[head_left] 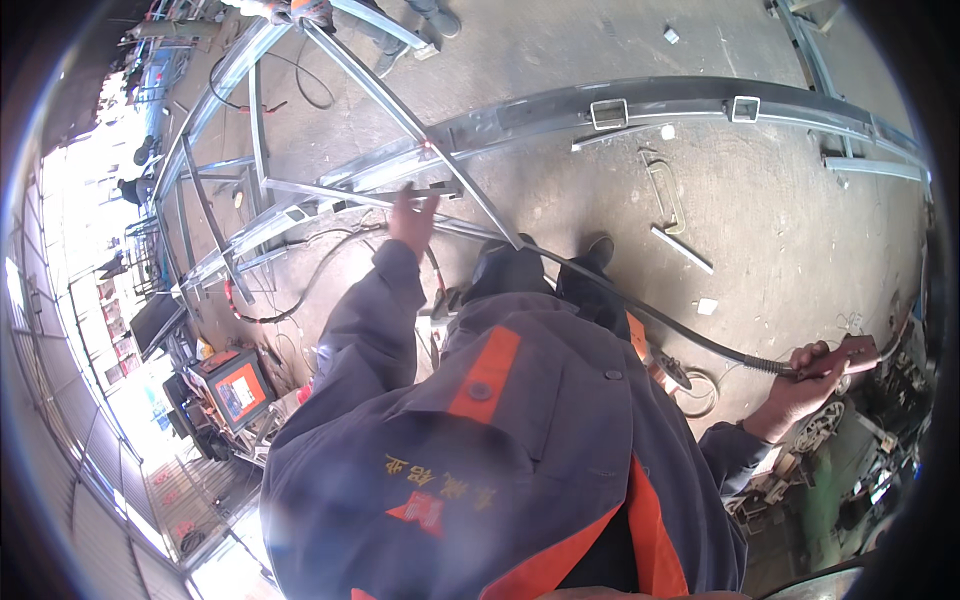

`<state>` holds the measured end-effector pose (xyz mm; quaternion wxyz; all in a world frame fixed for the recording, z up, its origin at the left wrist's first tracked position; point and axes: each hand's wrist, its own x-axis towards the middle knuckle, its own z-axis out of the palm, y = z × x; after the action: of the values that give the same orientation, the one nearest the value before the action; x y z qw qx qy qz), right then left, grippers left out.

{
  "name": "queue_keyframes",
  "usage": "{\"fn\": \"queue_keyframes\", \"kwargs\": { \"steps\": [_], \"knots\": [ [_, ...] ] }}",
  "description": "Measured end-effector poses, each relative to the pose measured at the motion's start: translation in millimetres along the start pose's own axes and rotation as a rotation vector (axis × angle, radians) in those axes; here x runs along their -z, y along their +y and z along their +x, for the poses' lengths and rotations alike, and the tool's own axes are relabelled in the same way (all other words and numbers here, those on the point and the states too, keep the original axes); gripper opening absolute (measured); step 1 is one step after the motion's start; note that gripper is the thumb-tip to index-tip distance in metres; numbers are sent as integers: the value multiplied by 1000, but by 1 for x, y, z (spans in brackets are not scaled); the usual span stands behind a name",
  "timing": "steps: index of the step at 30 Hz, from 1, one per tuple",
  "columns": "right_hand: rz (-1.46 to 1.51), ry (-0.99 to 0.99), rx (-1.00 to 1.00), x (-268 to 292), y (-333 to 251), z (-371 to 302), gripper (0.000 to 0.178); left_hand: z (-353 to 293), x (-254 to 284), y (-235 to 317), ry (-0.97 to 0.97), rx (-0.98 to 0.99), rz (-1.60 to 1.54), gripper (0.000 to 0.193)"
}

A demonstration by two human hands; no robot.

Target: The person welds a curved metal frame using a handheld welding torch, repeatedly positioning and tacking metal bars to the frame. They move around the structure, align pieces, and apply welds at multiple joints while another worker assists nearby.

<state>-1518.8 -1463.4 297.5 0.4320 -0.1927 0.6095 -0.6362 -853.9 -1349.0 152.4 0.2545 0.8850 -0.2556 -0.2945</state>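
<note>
At the right, my right hand (800, 390) is closed around a dark red welding torch (852, 355). A thick black cable (660, 315) runs from its ribbed end leftward past my legs. My left hand (410, 225) reaches out at the centre left, fingers apart, over a thin metal bar (340, 193) of a welded frame. Whether the fingertips touch that bar I cannot tell. A long diagonal bar (375, 90) crosses the frame and ends near my feet. Behind it lies a wide, bent-looking metal beam (540, 115) with square tube pieces (608, 115) against it.
Another person's gloved hand (312, 14) is at the frame's far top. A yellowish clamp (664, 195) and a short metal strip (682, 249) lie on the floor. An orange-fronted machine (232, 388) stands at left, cables (300, 312) nearby. Clutter and a green cylinder (822, 500) sit lower right.
</note>
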Motion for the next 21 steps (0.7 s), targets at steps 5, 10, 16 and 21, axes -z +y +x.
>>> {"fn": "queue_keyframes", "kwargs": {
  "steps": [5, 10, 16, 21],
  "knots": [
    [-12, -139, 138, -1, -15, 22, 45, -43, -62, 29, -265, 211, -463, 64],
    [-71, -261, 172, -26, -32, 32, 46, -48, -87, 37, -204, 187, -406, 67],
    [-202, -157, 216, -75, -28, 70, 23, -44, -103, 41, 151, 109, -360, 53],
    [-309, -217, 32, -127, 5, 111, 31, -48, -110, 94, 387, -288, 36, 34]
  ]
}}
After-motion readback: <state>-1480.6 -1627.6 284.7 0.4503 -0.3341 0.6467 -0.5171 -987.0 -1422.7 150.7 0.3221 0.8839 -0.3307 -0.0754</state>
